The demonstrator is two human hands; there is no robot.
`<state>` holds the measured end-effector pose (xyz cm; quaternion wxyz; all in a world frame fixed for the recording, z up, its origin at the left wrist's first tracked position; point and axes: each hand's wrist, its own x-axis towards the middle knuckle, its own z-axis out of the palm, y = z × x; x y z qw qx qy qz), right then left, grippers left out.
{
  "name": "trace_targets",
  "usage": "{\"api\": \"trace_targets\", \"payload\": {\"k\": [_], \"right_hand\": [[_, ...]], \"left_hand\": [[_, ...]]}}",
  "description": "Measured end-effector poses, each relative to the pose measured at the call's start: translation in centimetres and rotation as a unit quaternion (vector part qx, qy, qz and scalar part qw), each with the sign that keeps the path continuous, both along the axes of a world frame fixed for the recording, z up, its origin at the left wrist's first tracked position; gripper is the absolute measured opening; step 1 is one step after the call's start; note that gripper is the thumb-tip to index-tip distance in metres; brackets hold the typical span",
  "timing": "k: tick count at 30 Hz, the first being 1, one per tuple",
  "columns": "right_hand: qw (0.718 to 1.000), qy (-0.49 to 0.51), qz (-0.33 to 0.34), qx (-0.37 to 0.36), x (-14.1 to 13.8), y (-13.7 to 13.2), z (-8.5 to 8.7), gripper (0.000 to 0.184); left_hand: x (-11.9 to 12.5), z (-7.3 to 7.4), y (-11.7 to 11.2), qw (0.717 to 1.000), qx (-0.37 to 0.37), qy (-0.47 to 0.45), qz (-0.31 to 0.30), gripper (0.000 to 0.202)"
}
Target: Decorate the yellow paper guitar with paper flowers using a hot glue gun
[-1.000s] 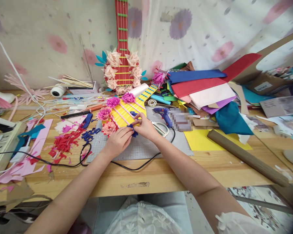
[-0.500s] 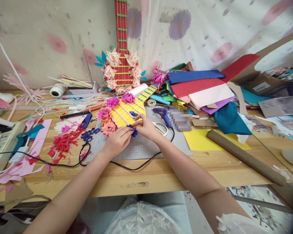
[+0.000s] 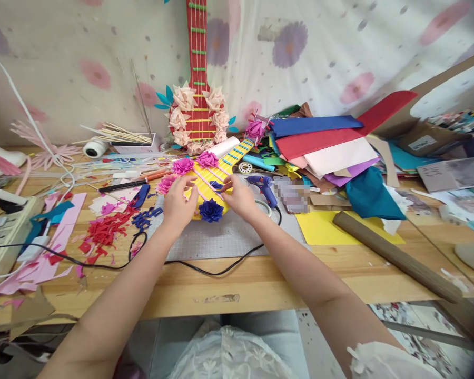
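Paper guitar [image 3: 204, 188] on cluttered wooden table [image 3: 260, 284]

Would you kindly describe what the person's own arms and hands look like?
Both arms are bare from the left hand and right hand past the elbows. No ring, watch or bracelet shows. A white lace sleeve edges the right upper arm.

Blue glue gun [image 3: 262, 183] near stacked paper sheets [image 3: 332, 145]; red scraps [image 3: 106, 231], probably paper.
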<state>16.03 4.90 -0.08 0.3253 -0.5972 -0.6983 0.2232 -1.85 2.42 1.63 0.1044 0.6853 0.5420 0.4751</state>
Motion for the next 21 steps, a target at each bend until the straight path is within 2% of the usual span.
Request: {"api": "trace_targets", "payload": {"k": [2,5,9,12,15,18,21], "right_hand": [[1.000,-0.021,0.003,0.008,-0.4,0.0,0.0,0.028],[0.997,-0.025,0.026,0.065,-0.6,-0.6,0.4,0.026],[0.986,-0.051,0.078,0.140,-0.6,-1.9,1.4,0.020],[0.980,-0.086,0.095,0.155,-0.6,-2.4,2.0,0.019],[0.977,-0.104,0.103,0.153,-0.6,-2.6,2.1,0.019],[0.979,-0.086,0.096,0.157,0.0,-3.0,1.9,0.020],[0.986,-0.036,0.025,0.160,2.2,-3.9,1.1,0.018]], "left_hand": [[0.3,0.1,0.9,0.996,-0.065,-0.061,0.017,0.022],[1.1,0.7,1.6,0.978,-0.145,-0.147,0.016,0.020],[2.4,2.5,1.2,0.931,-0.287,-0.223,-0.024,0.022],[2.9,3.5,0.8,0.898,-0.350,-0.262,-0.042,0.024],[2.8,3.7,0.5,0.882,-0.369,-0.289,-0.048,0.025],[2.7,3.4,0.5,0.891,-0.349,-0.290,-0.039,0.029],[2.5,3.1,0.5,0.906,-0.309,-0.287,-0.031,0.037]]}}
